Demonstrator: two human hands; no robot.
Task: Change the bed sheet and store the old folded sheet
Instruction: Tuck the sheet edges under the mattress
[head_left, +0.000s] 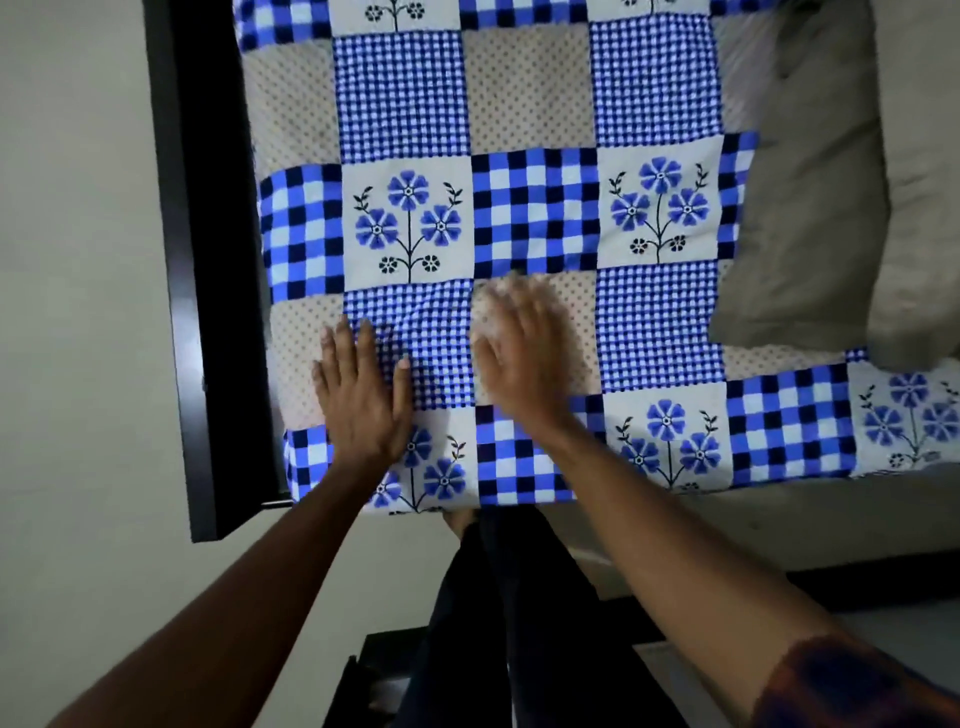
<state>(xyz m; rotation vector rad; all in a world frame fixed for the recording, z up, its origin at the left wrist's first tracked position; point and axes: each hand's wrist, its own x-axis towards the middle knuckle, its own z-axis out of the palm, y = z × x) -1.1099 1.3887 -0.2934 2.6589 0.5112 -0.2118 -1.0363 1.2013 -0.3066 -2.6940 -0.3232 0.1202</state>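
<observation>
Centrally, the left hand lies flat on the bed sheet, palm down, with its fingers straight and slightly spread, gripping nothing. Just beside it, the right hand also rests palm down on the sheet with its fingers extended and nothing held. It is blurred, so finer detail of its fingers cannot be told. The two hands are apart, both near the edge of the bed closest to the person. The sheet is a patchwork of blue gingham, dotted beige and blue-flower squares. It is spread over the mattress and folds down over its near edge. Grey pillows lie side by side on the sheet at the right. A black bed frame borders the sheet on the left. Below the near edge are the person's dark trouser legs. A dark patterned sleeve shows on the right arm.
</observation>
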